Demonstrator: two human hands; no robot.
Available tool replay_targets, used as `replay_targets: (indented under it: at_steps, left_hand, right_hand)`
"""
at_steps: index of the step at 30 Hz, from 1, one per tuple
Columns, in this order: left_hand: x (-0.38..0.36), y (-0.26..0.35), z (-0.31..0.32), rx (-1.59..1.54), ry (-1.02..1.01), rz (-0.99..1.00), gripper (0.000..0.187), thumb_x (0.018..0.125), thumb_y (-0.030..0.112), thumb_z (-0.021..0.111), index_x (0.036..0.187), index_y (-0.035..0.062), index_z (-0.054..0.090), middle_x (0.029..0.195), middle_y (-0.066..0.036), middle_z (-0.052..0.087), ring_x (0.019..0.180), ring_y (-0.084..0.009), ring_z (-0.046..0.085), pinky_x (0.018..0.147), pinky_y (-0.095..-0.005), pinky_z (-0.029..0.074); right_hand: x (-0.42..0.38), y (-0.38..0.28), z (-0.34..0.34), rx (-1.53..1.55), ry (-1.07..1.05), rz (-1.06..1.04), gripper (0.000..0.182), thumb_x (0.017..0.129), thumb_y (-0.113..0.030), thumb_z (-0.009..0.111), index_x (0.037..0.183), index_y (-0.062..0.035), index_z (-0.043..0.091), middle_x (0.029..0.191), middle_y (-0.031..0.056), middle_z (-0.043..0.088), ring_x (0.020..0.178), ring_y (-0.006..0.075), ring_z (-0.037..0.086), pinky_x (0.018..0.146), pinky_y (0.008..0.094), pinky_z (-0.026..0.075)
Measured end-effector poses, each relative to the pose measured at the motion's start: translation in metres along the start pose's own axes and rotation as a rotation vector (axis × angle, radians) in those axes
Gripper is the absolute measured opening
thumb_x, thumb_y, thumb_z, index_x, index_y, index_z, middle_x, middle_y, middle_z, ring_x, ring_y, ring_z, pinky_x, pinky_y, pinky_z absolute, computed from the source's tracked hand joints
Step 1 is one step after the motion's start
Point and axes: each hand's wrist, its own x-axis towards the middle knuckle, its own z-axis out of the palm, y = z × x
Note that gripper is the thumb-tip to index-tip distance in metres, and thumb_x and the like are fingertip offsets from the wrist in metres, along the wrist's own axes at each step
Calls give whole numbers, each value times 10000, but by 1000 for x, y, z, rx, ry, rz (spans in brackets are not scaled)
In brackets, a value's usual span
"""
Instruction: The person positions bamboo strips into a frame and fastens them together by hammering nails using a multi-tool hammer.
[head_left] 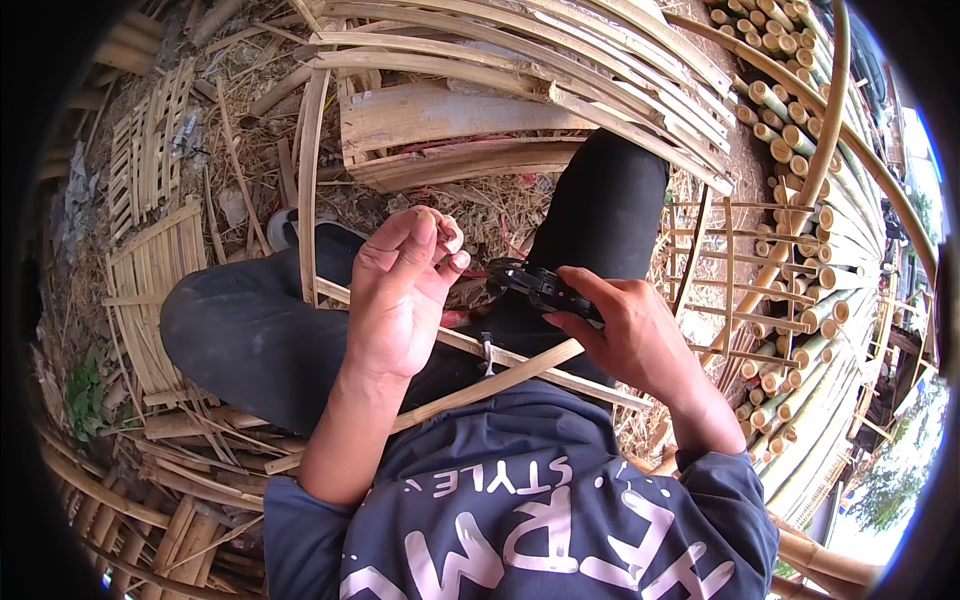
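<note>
My left hand (400,290) is raised over my lap, palm towards me, its fingers curled in and the thumb against them. Whatever small thing may be between the fingertips is hidden. In my right hand (630,330) is a black hand tool (540,287) with a rounded head, which points towards my left hand. Thin bamboo strips (500,380) cross my lap just below both hands. A small silvery metal piece (487,355) sits on one strip, between my wrists. Something red, partly hidden, shows behind my left hand.
Split bamboo slats (450,65) form a curved frame ahead of my knees. Cut bamboo poles (800,270) are stacked at the right, beside a thin bamboo lattice (740,270). Woven bamboo panels (155,280) lie at the left on straw-littered ground.
</note>
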Motion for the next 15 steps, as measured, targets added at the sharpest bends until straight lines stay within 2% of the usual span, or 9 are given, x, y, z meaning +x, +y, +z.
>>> replay_targets:
  at_steps: [9, 12, 15]
  left_hand:
    - [0, 9, -4, -122, 17, -74, 145, 1014, 203, 598, 1121, 137, 672, 969, 21, 588, 869, -102, 496, 809, -310, 423]
    - [0, 14, -5, -40, 54, -7, 136, 1012, 196, 603, 1113, 127, 663, 963, 19, 577, 844, -95, 488, 786, -297, 420]
    - [1, 31, -6, 72, 80, 111, 124, 1010, 181, 608, 1097, 104, 650, 960, 13, 568, 823, -89, 479, 766, -285, 419]
  right_hand:
    - [-2, -3, 1, 6, -10, 26, 368, 872, -185, 751, 1167, 3, 636, 796, 202, 690, 671, 403, 665, 596, 440, 516]
    - [-2, -7, -2, -11, -46, 62, 312, 908, -236, 702, 1119, -19, 627, 812, 204, 687, 727, 420, 665, 614, 476, 526]
    - [-3, -10, -3, -20, -45, 80, 322, 903, -237, 710, 1125, -17, 634, 827, 202, 695, 735, 419, 669, 620, 472, 531]
